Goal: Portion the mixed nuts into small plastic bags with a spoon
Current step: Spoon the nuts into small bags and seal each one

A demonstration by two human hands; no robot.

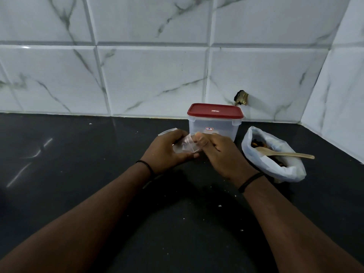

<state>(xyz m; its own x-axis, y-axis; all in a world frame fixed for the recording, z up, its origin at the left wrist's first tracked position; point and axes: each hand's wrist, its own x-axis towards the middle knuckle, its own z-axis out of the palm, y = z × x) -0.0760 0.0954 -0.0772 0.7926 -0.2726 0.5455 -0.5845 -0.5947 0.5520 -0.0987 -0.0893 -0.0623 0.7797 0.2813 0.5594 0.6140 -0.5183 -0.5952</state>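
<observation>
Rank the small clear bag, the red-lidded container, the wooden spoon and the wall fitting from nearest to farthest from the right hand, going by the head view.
1. small clear bag: pinched in the right hand, shared with the left hand.
2. red-lidded container: just behind the hand.
3. wooden spoon: to the right, resting in the bag of nuts.
4. wall fitting: on the tiles, behind the container.

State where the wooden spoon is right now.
In the head view, the wooden spoon sits at right, bowl inside the open bag of nuts, handle pointing right.
</observation>
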